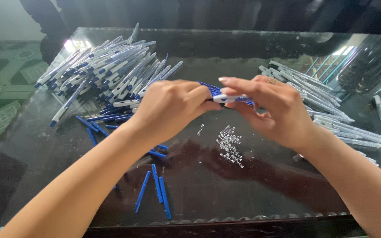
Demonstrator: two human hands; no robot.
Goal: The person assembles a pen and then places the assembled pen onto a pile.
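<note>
- Left hand is closed in a loose fist round a bunch of blue pen parts, their ends fanning out at the thumb side toward 1 o'clock.
- Right hand is partly closed; a white-and-blue pen piece is pinched between thumb and fingertips, the other fingers spread.
- The pinched piece is held level above the tabletop centre, touching the left hand's thumb tip.
- Step judged: a pen is being assembled, one part being fitted in or onto the piece between the hands; whether it is seated yet cannot be told, the joint being hidden by fingers.
- Next move is judged to call for the two parts to be lined up on one axis and pressed together straight, without the held bunch being dropped.
- Small metal springs are scattered just below the hands, at 6 o'clock; one stray spring lies near them at 7 o'clock.
- Loose blue rods lie under the left forearm, at 7 o'clock.
- A big heap of finished-looking white-and-blue pens is piled at 10 o'clock.
- A heap of clear pen barrels is spread at 3 o'clock, beyond the right wrist.
- Tabletop is dark glass, reflective; patterned green floor is seen at far 9 o'clock.
</note>
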